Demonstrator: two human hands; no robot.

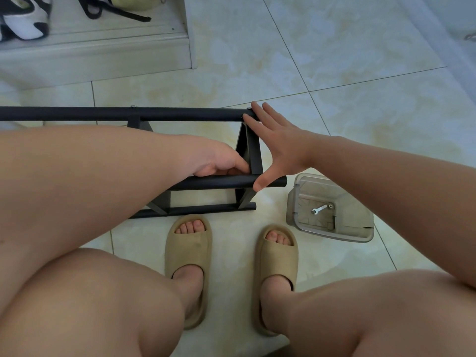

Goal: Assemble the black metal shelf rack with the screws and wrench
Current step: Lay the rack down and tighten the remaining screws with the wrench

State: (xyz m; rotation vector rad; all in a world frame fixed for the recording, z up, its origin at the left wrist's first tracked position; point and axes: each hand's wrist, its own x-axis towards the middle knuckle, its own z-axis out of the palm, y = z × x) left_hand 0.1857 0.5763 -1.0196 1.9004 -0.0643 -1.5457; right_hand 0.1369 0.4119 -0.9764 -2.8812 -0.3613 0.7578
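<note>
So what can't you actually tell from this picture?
- The rack, left end: head view, cut by the frame edge and covered by the left forearm.
- The left hand, its grip: fingers tucked under the palm.
- Bit beside the wrench in the clear tub: too small, screw or nut unclear.
- Joint under the right hand fingertips: covered.

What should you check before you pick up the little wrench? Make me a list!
1. Rack steady: ok, the left hand grips its middle tube and the right hand rests spread against its end.
2. Wrench in sight: ok, it lies in the clear box.
3. A hand free: ok, the right hand holds nothing.
4. Screws on the rack's top tight: cannot tell.
5. Spare screws ready: cannot tell, too small to see.
</note>
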